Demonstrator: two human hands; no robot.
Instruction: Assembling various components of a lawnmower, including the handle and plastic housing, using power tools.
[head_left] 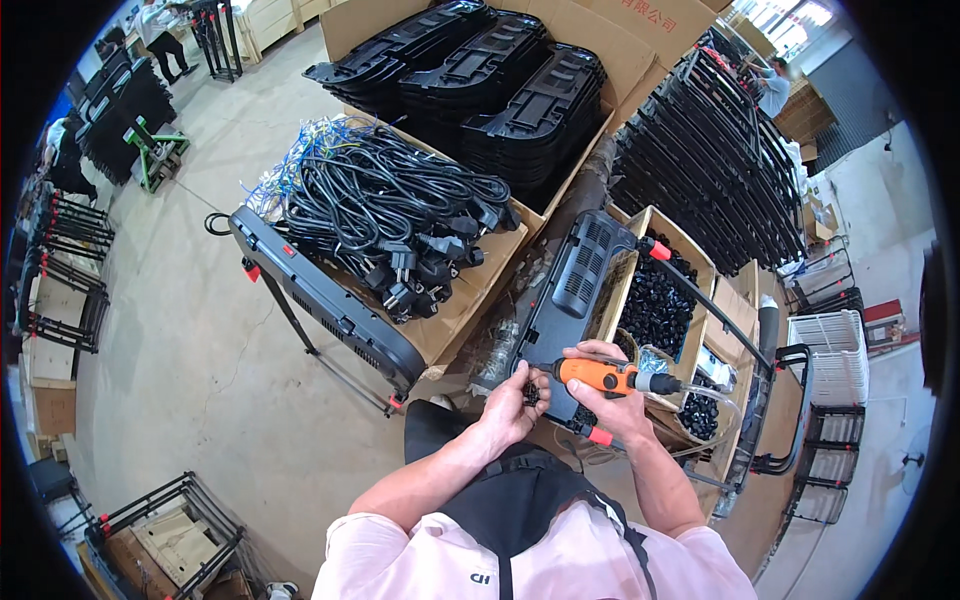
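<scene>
My right hand (618,402) grips an orange and black power screwdriver (600,375), held nearly level with its nose toward the left. A clear hose runs from its back end. My left hand (508,408) is curled around a small cluster of dark screws (531,394), its thumb and fingertip close to the screwdriver's nose. Whether the fingertips touch the nose is too small to tell. Both hands are over the near end of a black plastic housing (545,338) with a slotted raised cover, fitted to a black tube frame with red end pieces.
A wooden bin of small black parts (655,310) stands right of the housing. To the left, coiled black power cables (390,200) lie on cardboard beside another long black housing (325,300). Stacked black covers (540,110) fill a carton behind; black frames (700,160) lean far right.
</scene>
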